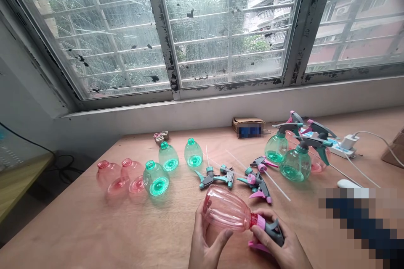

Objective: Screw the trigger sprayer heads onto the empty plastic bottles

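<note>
Though it's ribbed, the held plastic bottle point(225, 209) gleams.

1. The left hand point(205, 249) reaches in from the near edge, wide and cupped around what it holds, fingers stretching far along the left side.
2. Its thumb point(222, 239) stands apart from them, slanting right and far.
3. The right hand point(282, 241) enters from the near right, angled left and far, its hold tighter, thumb on the near side and fingers curled over the far side.
4. Both forearms lie outside the view.
</note>
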`<state>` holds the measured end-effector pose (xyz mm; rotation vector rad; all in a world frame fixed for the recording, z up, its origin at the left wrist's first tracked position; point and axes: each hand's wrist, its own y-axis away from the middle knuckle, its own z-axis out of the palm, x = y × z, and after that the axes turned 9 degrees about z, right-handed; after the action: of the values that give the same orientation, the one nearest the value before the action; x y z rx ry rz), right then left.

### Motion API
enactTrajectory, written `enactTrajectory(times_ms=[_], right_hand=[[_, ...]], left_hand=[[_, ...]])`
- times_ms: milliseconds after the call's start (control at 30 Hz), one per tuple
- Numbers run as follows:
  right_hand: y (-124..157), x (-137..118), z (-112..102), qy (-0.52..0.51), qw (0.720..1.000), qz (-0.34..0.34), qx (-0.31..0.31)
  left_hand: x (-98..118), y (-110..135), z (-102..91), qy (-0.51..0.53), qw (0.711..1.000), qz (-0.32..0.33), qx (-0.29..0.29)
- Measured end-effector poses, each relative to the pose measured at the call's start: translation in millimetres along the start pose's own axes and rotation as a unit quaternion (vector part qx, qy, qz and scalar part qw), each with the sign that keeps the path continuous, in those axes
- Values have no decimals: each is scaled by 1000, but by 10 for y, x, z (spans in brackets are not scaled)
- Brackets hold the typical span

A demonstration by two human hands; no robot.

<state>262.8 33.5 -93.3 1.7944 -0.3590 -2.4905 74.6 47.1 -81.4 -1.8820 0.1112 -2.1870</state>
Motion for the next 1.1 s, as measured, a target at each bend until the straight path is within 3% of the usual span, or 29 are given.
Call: enactTrajectory(times_ms=[300, 700, 1100], right_hand=[[-15, 25, -25, 6, 1000, 6, -8], [3, -22, 0, 9, 1000, -5, -8], [3, -4, 7, 7, 1000, -5, -1]], left_hand=[[54, 7, 6, -19, 1000, -3, -9], [-71, 4, -15, -23, 1000, 8, -8], [-43, 8, -6, -28, 1000, 7, -5]])
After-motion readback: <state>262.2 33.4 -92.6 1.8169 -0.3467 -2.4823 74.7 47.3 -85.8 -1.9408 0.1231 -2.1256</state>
